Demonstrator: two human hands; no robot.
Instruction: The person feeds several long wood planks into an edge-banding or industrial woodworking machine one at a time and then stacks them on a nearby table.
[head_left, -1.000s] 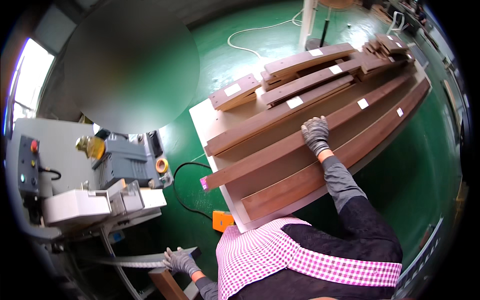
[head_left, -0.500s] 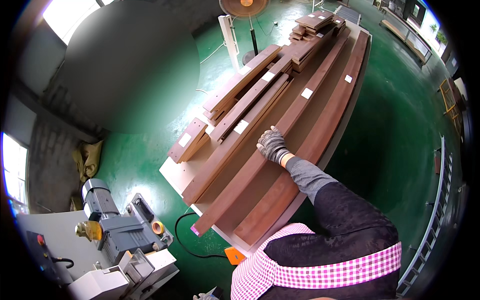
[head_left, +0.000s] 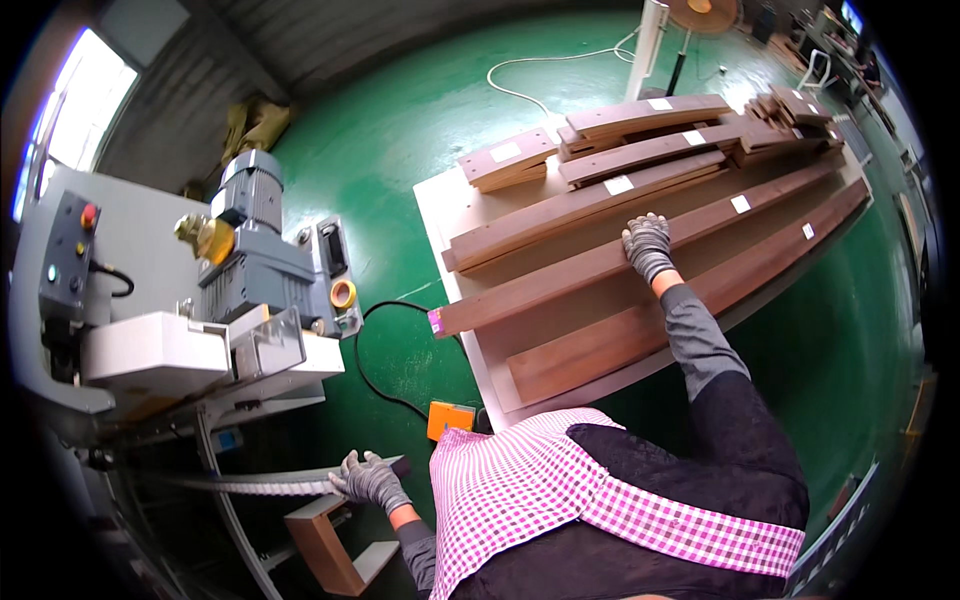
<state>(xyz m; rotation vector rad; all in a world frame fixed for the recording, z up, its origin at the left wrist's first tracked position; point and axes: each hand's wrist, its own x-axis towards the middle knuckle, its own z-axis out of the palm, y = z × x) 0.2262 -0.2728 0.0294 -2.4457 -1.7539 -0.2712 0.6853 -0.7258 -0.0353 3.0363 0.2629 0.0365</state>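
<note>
At two o'clock, the right hand (head_left: 648, 245) lies flat and open on a long brown board (head_left: 600, 265) atop the stacked table (head_left: 440, 205), not yet lifted. At seven o'clock, the left hand (head_left: 368, 480) loosely grips a grey strip (head_left: 270, 486) by the machine (head_left: 180, 350); most boards seem unprocessed.

planks: long curved planks (head_left: 600, 265) of dark brown wood, smooth, with a dull sheen; small white paper labels (head_left: 619, 185) stuck on several
table: pale, matt board (head_left: 445, 205), smooth
right hand (head_left: 648, 245): grey knit cloth glove, rough weave, lying on a plank
left hand (head_left: 368, 478): same grey knit glove, on a thin strip (head_left: 270, 485) with a dull metallic look
apron (head_left: 520, 490): pink and white checked cloth, matt
machine (head_left: 255, 265): grey painted metal, satin finish, with a brass-coloured fitting
floor (head_left: 400, 140): green coating, glossy, reflecting light
</note>
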